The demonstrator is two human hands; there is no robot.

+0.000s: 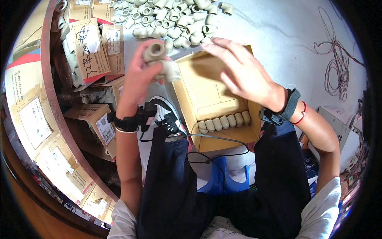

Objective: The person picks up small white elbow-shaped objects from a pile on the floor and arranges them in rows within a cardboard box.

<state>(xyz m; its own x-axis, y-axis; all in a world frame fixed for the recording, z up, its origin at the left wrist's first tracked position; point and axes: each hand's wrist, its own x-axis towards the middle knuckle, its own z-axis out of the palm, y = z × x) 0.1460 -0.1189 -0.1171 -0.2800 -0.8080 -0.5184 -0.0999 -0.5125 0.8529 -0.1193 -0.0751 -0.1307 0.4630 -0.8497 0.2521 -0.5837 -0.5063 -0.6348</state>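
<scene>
My left hand [140,65] grips grey plastic pipe elbows [170,70], at least two of them, left of an open cardboard box [191,97]. One elbow's round socket faces up towards me. Over the box's far right part hovers my right hand [243,68], fingers apart and nothing visible in it. Its fingertips reach past the far rim, near a large heap of the same elbows [176,18] on the floor. Inside the box, a single row of several elbows [220,123] lines the wall nearest me, curved backs up.
Shelves with a brown metal edge [49,74] hold cardboard cartons [89,50] on the left. Coiled thin wire [337,74] lies on the floor at right. A black cable [220,138] crosses the box's near side. A blue plastic stool [222,179] shows between my legs; a white box [335,134] stands at right.
</scene>
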